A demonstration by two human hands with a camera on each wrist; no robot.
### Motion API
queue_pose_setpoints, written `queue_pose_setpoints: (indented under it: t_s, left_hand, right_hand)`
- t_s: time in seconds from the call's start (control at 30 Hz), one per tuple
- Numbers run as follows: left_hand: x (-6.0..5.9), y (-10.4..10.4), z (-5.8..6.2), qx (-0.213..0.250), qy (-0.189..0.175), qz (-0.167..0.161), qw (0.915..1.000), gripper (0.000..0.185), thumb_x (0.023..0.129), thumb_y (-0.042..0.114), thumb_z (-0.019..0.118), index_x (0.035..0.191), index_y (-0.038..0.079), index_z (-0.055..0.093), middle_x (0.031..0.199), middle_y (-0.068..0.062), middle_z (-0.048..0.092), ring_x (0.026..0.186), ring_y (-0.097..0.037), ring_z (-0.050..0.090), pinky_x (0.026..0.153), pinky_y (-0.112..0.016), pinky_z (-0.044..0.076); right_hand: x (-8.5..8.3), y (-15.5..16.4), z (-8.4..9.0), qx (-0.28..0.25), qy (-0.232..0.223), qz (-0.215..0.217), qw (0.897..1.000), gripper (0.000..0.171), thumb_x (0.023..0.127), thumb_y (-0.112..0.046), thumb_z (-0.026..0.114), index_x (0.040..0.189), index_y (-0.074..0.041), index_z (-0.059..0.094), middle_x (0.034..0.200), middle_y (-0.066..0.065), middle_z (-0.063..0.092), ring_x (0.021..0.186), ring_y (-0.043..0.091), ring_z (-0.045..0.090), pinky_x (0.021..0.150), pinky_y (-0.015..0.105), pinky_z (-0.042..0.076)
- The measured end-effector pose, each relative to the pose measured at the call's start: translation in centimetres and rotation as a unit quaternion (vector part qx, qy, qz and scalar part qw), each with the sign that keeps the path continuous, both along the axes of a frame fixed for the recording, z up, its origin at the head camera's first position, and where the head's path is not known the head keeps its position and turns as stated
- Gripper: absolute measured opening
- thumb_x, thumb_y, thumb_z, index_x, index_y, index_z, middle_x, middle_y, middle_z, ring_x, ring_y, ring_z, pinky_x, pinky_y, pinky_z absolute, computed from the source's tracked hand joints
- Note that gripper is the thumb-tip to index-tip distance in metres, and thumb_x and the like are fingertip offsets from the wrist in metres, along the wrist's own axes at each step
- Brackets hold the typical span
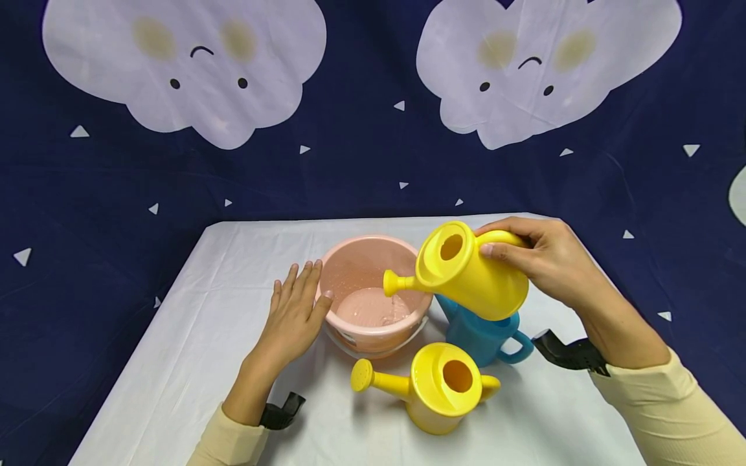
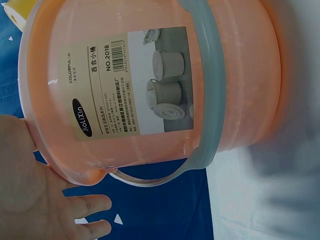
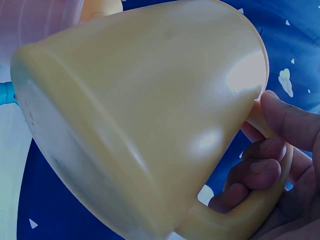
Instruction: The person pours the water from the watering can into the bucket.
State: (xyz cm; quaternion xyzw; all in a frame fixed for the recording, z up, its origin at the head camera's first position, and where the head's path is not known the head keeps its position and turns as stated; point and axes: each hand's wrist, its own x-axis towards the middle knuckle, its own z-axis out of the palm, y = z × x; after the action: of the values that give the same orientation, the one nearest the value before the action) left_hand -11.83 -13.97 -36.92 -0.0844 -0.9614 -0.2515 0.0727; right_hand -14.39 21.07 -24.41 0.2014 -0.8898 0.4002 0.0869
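Note:
My right hand (image 1: 550,259) grips the handle of a yellow watering can (image 1: 492,285). It is tilted, its spout head over a pink bucket (image 1: 373,331). Below the spout, water (image 1: 399,310) falls and ripples inside the bucket. In the right wrist view, fingers curl round the handle of the can (image 3: 145,100). My left hand (image 1: 298,317) rests against the bucket's left rim with its fingers extended. The left wrist view shows that palm (image 2: 25,180) at the rim, beside the labelled bucket wall (image 2: 245,75).
A second yellow watering can (image 1: 428,395) stands in front of the bucket, spout pointing left. Partly hidden under the raised can is a blue watering can (image 1: 478,340), right of the bucket. A white cloth (image 1: 175,362) covers the table. Behind hangs a dark blue cloud-print curtain (image 1: 361,175).

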Motion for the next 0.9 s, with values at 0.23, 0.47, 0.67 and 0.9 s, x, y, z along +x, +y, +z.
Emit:
queue_pose_setpoints:
  t_s: [0.23,0.47,0.67,0.9]
  left_hand:
    - [0.01,-0.01,-0.02,0.005,-0.003,-0.001,1.0000,0.061,0.101,0.047,0.029,0.153,0.017,0.015,0.158,-0.013,0.018,0.149,-0.033,0.001,0.117,-0.058,-0.002]
    - [0.04,-0.03,-0.03,0.003,-0.002,0.001,1.0000,0.061,0.101,0.046,0.029,0.153,0.017,0.016,0.158,-0.012,0.018,0.149,-0.033,0.002,0.117,-0.058,-0.001]
    - [-0.08,-0.05,-0.18,0.004,0.005,0.001,1.0000,0.061,0.101,0.045,0.030,0.153,0.016,0.016,0.158,-0.014,0.019,0.148,-0.034,0.003,0.116,-0.059,-0.001]
    - [-0.11,-0.02,-0.22,0.001,0.007,0.002,1.0000,0.060,0.101,0.044,0.031,0.152,0.016,0.017,0.158,-0.014,0.021,0.148,-0.034,0.004,0.117,-0.059,-0.001]
  right_hand:
    - [-0.04,-0.06,0.02,0.004,0.001,-0.005,1.000,0.018,0.087,-0.028,0.068,0.104,-0.024,0.071,0.094,-0.007,0.068,0.076,0.013,0.059,0.066,0.018,0.051]
    - [-0.05,-0.08,0.08,0.005,0.006,-0.004,1.000,0.017,0.086,-0.027,0.069,0.103,-0.024,0.071,0.093,-0.007,0.068,0.076,0.012,0.059,0.065,0.018,0.051]
    - [-0.06,-0.07,0.04,0.005,0.005,-0.003,1.000,0.017,0.087,-0.027,0.068,0.103,-0.024,0.071,0.094,-0.008,0.068,0.076,0.012,0.059,0.065,0.018,0.051]
    - [-0.07,-0.02,-0.04,0.001,0.009,0.002,1.000,0.017,0.087,-0.026,0.068,0.103,-0.024,0.071,0.095,-0.008,0.068,0.076,0.012,0.060,0.066,0.017,0.051]
